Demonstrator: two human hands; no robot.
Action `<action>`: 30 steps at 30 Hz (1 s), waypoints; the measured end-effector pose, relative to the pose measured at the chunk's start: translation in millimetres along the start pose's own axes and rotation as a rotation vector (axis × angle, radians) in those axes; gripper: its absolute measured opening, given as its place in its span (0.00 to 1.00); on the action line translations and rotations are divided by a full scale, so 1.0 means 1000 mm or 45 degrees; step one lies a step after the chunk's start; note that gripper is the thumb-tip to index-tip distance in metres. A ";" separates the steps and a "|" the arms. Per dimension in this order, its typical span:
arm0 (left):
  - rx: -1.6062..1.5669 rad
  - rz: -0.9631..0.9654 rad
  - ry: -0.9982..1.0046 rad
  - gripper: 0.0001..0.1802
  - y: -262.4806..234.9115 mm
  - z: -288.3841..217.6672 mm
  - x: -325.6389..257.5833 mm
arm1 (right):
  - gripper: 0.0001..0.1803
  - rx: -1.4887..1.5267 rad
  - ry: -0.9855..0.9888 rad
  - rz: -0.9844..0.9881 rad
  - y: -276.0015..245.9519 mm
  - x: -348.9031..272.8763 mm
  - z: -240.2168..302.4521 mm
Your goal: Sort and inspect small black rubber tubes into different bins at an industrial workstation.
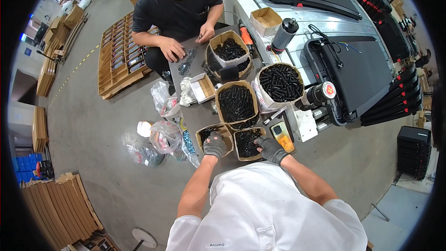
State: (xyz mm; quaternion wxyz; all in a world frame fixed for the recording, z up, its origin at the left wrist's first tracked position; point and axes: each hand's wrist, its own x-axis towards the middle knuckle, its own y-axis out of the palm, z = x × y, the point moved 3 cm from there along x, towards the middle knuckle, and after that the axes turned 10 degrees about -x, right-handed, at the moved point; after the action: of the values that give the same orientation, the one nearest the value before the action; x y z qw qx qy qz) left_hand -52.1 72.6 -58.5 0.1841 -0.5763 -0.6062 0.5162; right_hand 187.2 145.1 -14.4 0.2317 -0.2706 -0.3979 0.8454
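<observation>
My left hand [214, 145], in a dark grey glove with bare fingertips, reaches into a small cardboard box [228, 140] holding black parts. Its fingers are bent together, and what they hold is hidden. My right hand [273, 150], gloved alike, is at the right edge of the neighbouring box of small black pieces [247, 142]. Thumb and fingers are drawn together there; anything between them is too small to make out. Just beyond, a larger cardboard box of black bolts [237, 103] stands on the dark table.
Beside my right hand lie a phone [280, 132] and an orange packet [285, 144]. More bolts fill a white-sided box [280, 82]. Across the table, a co-worker's hands [172, 49] handle small rings [186, 63]. Plastic bags [166, 137] sit left of the table; treadmill-like black frames [348, 74] lie right.
</observation>
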 end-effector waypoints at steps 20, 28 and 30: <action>-1.762 -0.236 -0.350 0.15 0.033 0.017 -0.119 | 0.10 0.079 -0.200 -0.069 0.053 0.046 0.003; -1.785 -0.175 -0.321 0.17 0.022 -0.012 -0.132 | 0.10 1.348 0.093 0.292 0.022 0.014 -0.002; -1.832 -0.131 -0.335 0.18 0.014 -0.028 -0.134 | 0.09 1.665 0.250 0.271 0.025 0.006 -0.007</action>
State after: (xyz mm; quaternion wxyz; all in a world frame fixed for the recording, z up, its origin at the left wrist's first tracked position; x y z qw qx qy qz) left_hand 14.1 -37.4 -9.2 -0.2903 -0.4587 -0.8386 0.0460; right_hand 183.2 138.1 -39.3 0.2985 -0.1881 0.2482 0.9022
